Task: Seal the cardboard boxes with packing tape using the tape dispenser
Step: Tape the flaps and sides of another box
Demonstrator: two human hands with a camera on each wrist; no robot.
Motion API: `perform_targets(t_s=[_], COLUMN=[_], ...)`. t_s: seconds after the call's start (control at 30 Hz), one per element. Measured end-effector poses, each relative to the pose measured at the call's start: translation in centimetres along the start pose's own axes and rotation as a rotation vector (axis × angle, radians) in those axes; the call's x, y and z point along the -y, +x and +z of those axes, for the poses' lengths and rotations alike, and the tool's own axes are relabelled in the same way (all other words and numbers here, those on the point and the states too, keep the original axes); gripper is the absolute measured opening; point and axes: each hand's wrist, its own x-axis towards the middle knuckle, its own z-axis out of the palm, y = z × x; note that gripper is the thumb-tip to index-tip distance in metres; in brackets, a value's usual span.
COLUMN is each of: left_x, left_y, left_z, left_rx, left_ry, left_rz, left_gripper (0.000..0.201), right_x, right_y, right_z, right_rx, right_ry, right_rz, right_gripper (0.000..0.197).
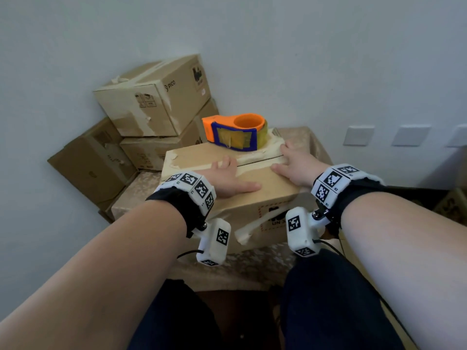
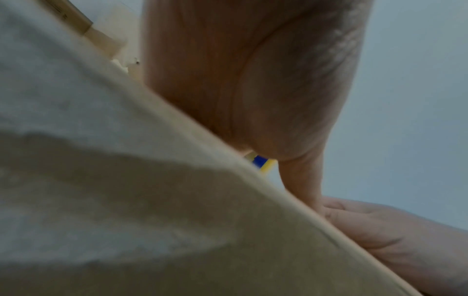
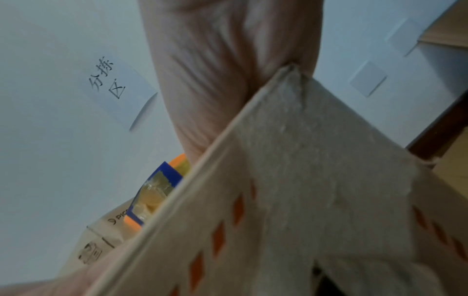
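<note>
A cardboard box (image 1: pixel 262 183) sits in front of me on a cloth-covered table, its top flaps meeting at a seam with old tape scraps. My left hand (image 1: pixel 228 176) lies flat on the near-left flap, fingers straight. Over the right side of the seam my right hand (image 1: pixel 294 164) presses flat too. An orange and blue tape dispenser (image 1: pixel 235 131) with yellowish tape rests on the box's far end, beyond both hands. The left wrist view is filled by the box (image 2: pixel 126 180) and my palm (image 2: pixel 253 80). The right wrist view shows the box corner (image 3: pixel 303 180) and dispenser (image 3: pixel 162 188).
Several taped cardboard boxes (image 1: pixel 154 97) are stacked against the wall at the back left. The patterned tablecloth (image 1: pixel 310 140) covers the table. White wall plates (image 1: pixel 358 135) are on the right wall. My dark-trousered legs (image 1: pixel 328 299) are below.
</note>
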Motion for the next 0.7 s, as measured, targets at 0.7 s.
perform_targets(t_s=[0.7], left_x=[3.9], left_y=[0.0], left_z=[-1.3], left_rx=[-0.083], left_ry=[0.019], left_rz=[-0.172], left_gripper=[0.086], right_x=[1.4], right_y=[-0.8], right_z=[-0.8], right_rx=[-0.006], right_ry=[-0.140], right_rz=[0.024], right_gripper=[0.062])
